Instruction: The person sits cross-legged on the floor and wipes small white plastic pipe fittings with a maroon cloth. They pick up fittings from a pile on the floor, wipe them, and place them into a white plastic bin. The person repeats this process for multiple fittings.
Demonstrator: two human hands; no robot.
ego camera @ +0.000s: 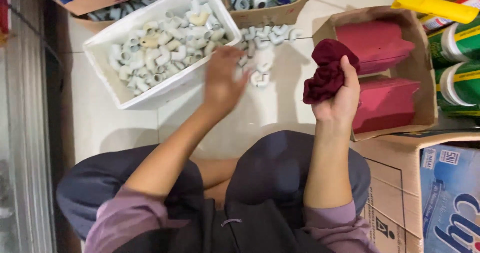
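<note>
Right hand (pixel 339 95) is gripping the dark red rag (pixel 327 75); left hand (pixel 222 80) is open over the loose white pipe elbows (pixel 260 50), mid-grab for wiping, I'd guess.

floor gap (pixel 280 108) open | white tub (pixel 105 58) left | cardboard box (pixel 425 63) right

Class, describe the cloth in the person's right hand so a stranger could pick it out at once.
Start at the open cardboard box holding red packs. Just beside it, the right hand grips a crumpled cloth. It is dark maroon and soft, unlike the flat, brighter red packs.
</note>
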